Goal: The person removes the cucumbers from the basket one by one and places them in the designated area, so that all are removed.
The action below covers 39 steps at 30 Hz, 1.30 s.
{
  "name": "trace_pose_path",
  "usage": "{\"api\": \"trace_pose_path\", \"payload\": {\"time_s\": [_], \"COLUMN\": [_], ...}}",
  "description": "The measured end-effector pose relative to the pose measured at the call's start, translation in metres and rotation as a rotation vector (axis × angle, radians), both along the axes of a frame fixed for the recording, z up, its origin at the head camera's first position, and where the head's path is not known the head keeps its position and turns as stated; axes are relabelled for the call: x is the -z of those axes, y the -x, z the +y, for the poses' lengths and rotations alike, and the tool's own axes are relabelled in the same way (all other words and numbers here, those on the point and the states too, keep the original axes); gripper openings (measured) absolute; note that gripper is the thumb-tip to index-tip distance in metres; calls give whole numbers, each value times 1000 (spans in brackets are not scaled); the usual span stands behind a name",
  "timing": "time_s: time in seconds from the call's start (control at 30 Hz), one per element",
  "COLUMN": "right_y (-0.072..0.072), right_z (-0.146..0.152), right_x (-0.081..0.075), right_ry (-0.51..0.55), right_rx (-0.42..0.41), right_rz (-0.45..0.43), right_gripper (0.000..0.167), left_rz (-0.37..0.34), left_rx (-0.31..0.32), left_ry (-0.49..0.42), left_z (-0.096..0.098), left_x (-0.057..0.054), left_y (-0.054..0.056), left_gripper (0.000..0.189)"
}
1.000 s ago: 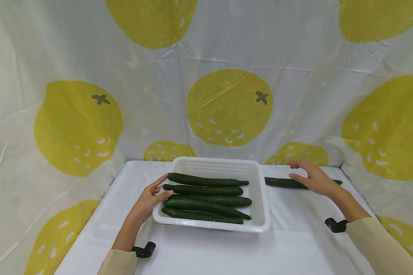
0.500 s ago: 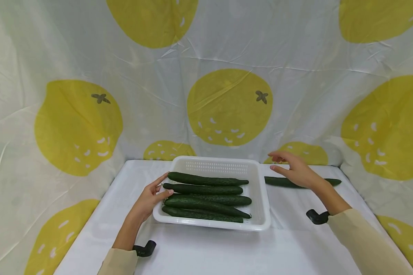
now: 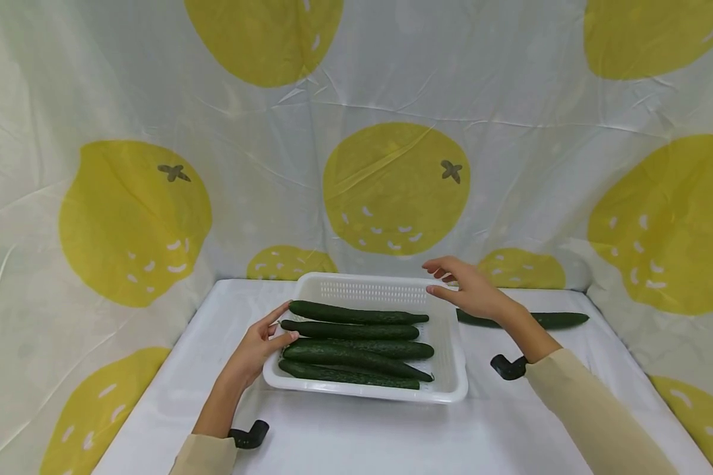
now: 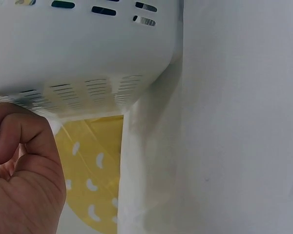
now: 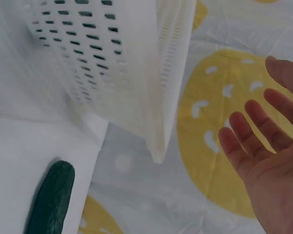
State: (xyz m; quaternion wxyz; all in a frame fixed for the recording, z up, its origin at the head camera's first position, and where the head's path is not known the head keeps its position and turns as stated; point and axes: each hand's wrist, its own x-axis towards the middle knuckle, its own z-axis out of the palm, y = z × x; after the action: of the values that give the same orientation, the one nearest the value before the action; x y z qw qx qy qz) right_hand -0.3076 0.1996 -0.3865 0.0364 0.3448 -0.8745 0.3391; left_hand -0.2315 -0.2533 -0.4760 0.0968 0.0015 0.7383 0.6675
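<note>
In the head view, a white plastic basket stands on the table with several dark green cucumbers lying side by side in it. My left hand holds the basket's left rim, the thumb over the inner side; in the left wrist view the fingers are curled at the basket wall. Over the basket's back right corner hovers my right hand, fingers spread loosely with nothing held. In the right wrist view this hand is apart from the basket. Another cucumber lies on the table right of the basket, partly behind the right forearm.
A white cloth covers the table. Behind and beside it hangs a white curtain printed with yellow lemons. A black wrist mount is on the left wrist, with a similar mount on the right.
My right hand has moved left from above the loose cucumber to over the basket's back right corner. The left hand, basket and cucumbers have stayed put.
</note>
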Motion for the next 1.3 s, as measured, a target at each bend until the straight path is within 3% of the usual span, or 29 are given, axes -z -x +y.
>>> {"api": "trace_pose_path", "payload": {"time_s": [0.3,0.53,0.77,1.3], "right_y": [5,12,18,30], "right_z": [-44,-71,-93,-121], "right_x": [-2,5,12,44], "right_ry": [1,-20,-59,-194], "right_rx": [-74,-109,-149,-178], "right_rz": [-45,-128,-144,-230], "right_gripper": [51,50,53,54], "left_rz": [0,8,13,20], "left_rx": [-10,0,-1,-3], "left_ry": [24,7,14,20], "left_z": [0,0,0,-1], "left_x": [1,2,2,3], "left_y": [0,0,0,0], "left_gripper": [82,82,82,81]}}
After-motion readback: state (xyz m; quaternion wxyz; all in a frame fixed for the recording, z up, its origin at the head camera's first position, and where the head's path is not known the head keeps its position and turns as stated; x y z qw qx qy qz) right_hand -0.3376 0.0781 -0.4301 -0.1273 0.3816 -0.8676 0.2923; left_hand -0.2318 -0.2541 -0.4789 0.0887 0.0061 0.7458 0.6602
